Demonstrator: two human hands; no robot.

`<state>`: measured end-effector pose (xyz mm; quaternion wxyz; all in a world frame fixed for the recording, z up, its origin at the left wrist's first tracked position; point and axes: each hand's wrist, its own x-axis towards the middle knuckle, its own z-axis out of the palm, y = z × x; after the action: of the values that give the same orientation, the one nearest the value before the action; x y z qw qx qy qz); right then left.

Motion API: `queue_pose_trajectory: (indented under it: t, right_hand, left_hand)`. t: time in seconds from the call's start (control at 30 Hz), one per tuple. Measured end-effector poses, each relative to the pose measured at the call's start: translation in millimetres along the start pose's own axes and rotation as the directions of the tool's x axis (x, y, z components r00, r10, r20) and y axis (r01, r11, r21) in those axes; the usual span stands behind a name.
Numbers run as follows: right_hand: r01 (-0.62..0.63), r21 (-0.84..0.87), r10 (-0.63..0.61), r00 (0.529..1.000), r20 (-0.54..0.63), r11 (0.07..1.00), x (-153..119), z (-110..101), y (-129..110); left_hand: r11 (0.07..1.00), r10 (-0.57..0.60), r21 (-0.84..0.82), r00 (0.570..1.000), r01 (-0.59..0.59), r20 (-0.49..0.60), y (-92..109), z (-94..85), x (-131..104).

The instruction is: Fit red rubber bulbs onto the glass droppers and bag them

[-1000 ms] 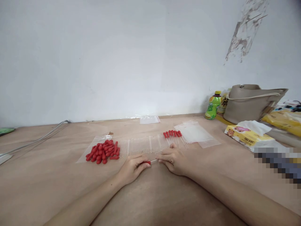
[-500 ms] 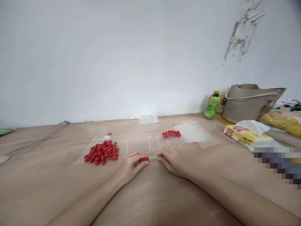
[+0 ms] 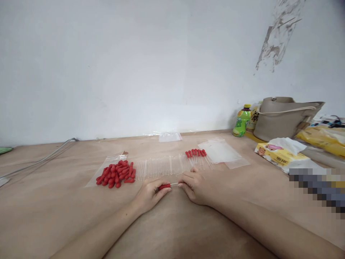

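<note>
Between finger and thumb, my left hand (image 3: pixel 151 194) is closed on a red rubber dropper bulb (image 3: pixel 164 186). My right hand (image 3: pixel 194 186) pinches a thin clear glass tube (image 3: pixel 174 184), whose left end meets the bulb's mouth; how deep it sits inside I cannot tell. Just beyond my hands lies a row of clear glass tubes (image 3: pixel 159 167), side by side. A heap of red bulbs (image 3: pixel 114 174) rests on a clear plastic bag to the left. Several droppers with red bulbs fitted (image 3: pixel 196 153) lie at the row's right end.
Clear plastic bags (image 3: pixel 221 151) lie at the back right, and a small one (image 3: pixel 170 137) by the wall. Farther right are a green bottle (image 3: pixel 242 121), a beige bag (image 3: pixel 283 120) and a yellow tissue pack (image 3: pixel 280 156). A grey cable (image 3: pixel 51 156) crosses the left side.
My hands have come slightly nearer each other and toward me. Less of the glass tube shows between the red bulb and my right fingers.
</note>
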<state>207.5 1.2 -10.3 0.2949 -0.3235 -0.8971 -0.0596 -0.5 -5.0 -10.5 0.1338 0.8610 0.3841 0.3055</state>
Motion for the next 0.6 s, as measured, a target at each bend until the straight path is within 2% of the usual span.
queue_pose_trajectory:
  t: [0.3, 0.47, 0.6]
  right_hand:
    - [-0.034, -0.055, 0.036, 0.999, 0.025, 0.998, -1.5, 10.2, -2.5]
    - [0.001, -0.082, 0.006, 0.996, 0.084, 0.997, 0.3, 3.0, -2.1]
    - [0.044, -0.187, -0.025, 0.994, 0.102, 0.981, -1.4, -6.0, -1.3]
  left_hand:
    - [0.996, 0.082, 0.020, 0.996, -0.083, 0.026, -1.4, 0.7, -0.6]
    - [0.989, 0.128, 0.065, 0.992, -0.129, 0.021, -2.7, 1.9, -0.2]
    - [0.993, 0.095, 0.070, 0.996, -0.094, -0.003, -3.5, 1.7, -0.3]
